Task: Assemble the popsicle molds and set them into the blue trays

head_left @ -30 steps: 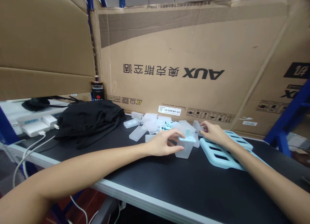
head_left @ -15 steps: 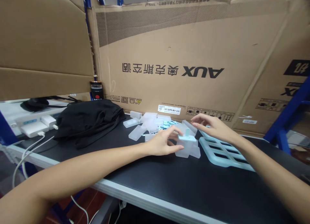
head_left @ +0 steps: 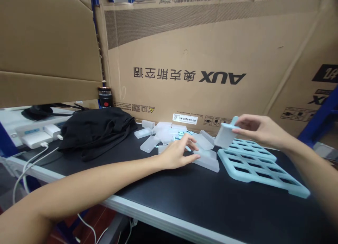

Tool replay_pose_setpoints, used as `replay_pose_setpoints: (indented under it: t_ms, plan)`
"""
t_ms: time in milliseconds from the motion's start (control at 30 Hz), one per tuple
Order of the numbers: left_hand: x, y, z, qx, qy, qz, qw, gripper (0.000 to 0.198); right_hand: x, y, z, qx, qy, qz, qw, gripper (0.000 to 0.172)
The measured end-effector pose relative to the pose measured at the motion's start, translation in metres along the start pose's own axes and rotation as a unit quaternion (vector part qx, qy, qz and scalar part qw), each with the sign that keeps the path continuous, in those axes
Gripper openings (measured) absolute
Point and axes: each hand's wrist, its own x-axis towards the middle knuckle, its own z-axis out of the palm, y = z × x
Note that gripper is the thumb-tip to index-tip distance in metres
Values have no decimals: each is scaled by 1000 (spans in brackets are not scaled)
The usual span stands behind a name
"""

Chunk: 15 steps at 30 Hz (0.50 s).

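My right hand (head_left: pixel 260 130) pinches a popsicle mold (head_left: pixel 225 136), a frosted clear cup topped by a light blue lid with a stick handle. It is held tilted in the air, just left of and above the light blue mold rack (head_left: pixel 237 168), whose rectangular slots show. My left hand (head_left: pixel 181 152) is at the pile of frosted mold cups (head_left: pixel 207 161), fingers apart and curved, nothing held between them. More cups (head_left: pixel 150 144) lie loose to the left and behind. Small light blue stick lids (head_left: pixel 185 134) are heaped among them, partly hidden by my left hand.
Behind the black tabletop (head_left: pixel 169 201) stands a large cardboard box (head_left: pixel 185 36). On the left are a black cloth bag (head_left: pixel 97 131), white chargers with cables (head_left: pixel 39 136) and a dark jar (head_left: pixel 105 97). A blue metal post (head_left: pixel 317 120) rises at the right.
The lidded popsicle mold has gone from my left hand to my right hand, which lifted it up and to the right. My left hand has stayed nearly in place, now without it.
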Motion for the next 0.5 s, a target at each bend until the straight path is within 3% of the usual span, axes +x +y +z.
replay_pose_setpoints:
  t_ms: [133,233,333,500]
  plan:
    - [-1,-2,0,144,-84,35,985,37,9,67,-14,-149,87,61,983,58]
    - [-1,-2,0,203,-140,70,967,31,14,105,-13,-196,87,69,974,51]
    - [0,-1,0,231,-147,82,958,29,19,121,-8,-187,85,65,976,42]
    - [-1,4,-2,257,-142,76,953,28,30,119,5,-164,73,59,982,31]
